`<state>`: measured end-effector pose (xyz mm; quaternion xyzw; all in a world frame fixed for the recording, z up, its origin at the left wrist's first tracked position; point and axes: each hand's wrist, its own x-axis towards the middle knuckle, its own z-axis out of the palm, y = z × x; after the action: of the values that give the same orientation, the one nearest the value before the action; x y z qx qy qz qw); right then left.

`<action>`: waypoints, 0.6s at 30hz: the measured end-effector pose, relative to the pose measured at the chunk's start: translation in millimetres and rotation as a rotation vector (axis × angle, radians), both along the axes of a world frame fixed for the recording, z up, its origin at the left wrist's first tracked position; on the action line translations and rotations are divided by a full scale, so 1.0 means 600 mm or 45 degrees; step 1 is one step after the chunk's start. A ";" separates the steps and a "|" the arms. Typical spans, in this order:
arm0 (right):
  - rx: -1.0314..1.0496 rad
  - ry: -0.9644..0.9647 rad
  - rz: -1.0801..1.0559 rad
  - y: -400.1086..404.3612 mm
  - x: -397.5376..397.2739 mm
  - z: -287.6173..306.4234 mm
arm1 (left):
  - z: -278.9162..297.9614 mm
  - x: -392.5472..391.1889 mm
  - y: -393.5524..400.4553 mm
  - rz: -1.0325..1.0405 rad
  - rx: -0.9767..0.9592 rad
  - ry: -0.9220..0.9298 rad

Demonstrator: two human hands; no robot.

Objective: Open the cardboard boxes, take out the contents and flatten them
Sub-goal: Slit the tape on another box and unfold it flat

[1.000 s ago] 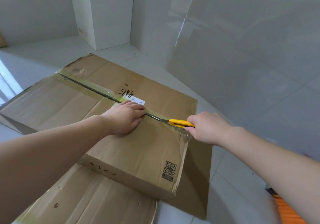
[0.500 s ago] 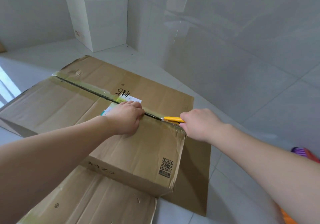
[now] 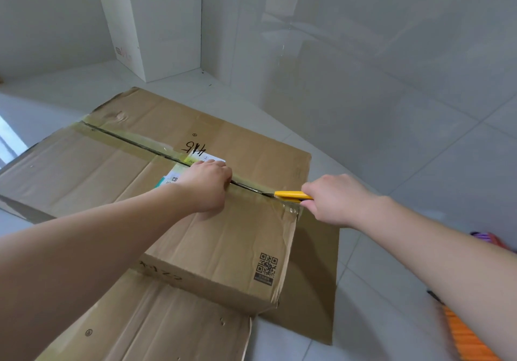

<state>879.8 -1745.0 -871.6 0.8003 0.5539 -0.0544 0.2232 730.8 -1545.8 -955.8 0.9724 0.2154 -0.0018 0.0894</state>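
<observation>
A large brown cardboard box (image 3: 223, 237) lies on the floor, its top flaps joined by a taped seam (image 3: 134, 142) running from far left to near right. My left hand (image 3: 208, 184) rests on the top of the box with curled fingers right at the seam, beside a white label. My right hand (image 3: 335, 198) grips a yellow utility knife (image 3: 291, 194). The knife's tip sits in the seam at the box's near right corner, where the tape is wrinkled.
Flattened cardboard sheets (image 3: 167, 330) lie under and in front of the box. A white box (image 3: 156, 25) stands in the far corner by the tiled wall. Orange and purple objects (image 3: 470, 335) lie at the lower right on the tile floor.
My right hand has drawn the knife along the seam toward the box's near right corner. My left hand stays pressed beside the seam.
</observation>
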 end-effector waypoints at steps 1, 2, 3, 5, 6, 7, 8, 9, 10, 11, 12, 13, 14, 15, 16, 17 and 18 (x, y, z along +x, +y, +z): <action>-0.002 -0.001 0.004 -0.005 0.004 0.001 | 0.000 0.000 -0.001 -0.001 0.009 -0.004; -0.006 0.000 0.008 -0.011 0.009 0.003 | 0.000 0.000 -0.001 -0.006 0.020 -0.005; -0.011 0.000 0.012 -0.018 0.014 0.004 | 0.000 0.001 -0.001 -0.009 0.029 -0.006; -0.026 -0.009 0.014 -0.031 0.025 0.005 | 0.001 0.002 -0.002 -0.011 0.036 -0.012; -0.031 -0.013 0.011 -0.038 0.030 0.005 | 0.001 0.002 -0.003 -0.011 0.039 -0.021; -0.033 -0.012 0.004 -0.045 0.035 0.005 | 0.002 0.003 -0.002 -0.012 0.040 -0.030; -0.035 -0.009 -0.004 -0.051 0.039 0.006 | 0.002 0.003 -0.003 -0.012 0.041 -0.036; -0.040 -0.007 -0.012 -0.056 0.042 0.006 | 0.002 0.002 -0.002 -0.013 0.043 -0.039; -0.046 -0.005 -0.018 -0.061 0.044 0.006 | 0.002 0.002 -0.002 -0.015 0.047 -0.038; -0.051 -0.002 -0.024 -0.065 0.045 0.007 | 0.001 0.003 -0.003 -0.016 0.054 -0.033; -0.054 0.000 -0.029 -0.068 0.047 0.008 | 0.001 0.004 -0.003 -0.015 0.062 -0.028; -0.051 0.003 -0.030 -0.071 0.048 0.008 | 0.001 0.005 -0.004 -0.008 0.072 -0.026; -0.047 0.004 -0.031 -0.073 0.049 0.008 | 0.001 0.007 -0.005 0.001 0.084 -0.025; -0.043 0.002 -0.031 -0.076 0.051 0.007 | 0.000 0.008 -0.007 0.010 0.100 -0.026; -0.041 0.001 -0.032 -0.079 0.052 0.008 | 0.000 0.010 -0.008 0.018 0.119 -0.028; -0.040 0.002 -0.034 -0.083 0.054 0.007 | -0.001 0.011 -0.010 0.021 0.139 -0.027; -0.038 0.004 -0.038 -0.087 0.056 0.007 | -0.001 0.012 -0.011 0.017 0.160 -0.024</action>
<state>913.6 -1797.4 -867.5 0.8048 0.5415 -0.0672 0.2336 738.0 -1552.2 -956.5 0.9746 0.2208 0.0215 0.0301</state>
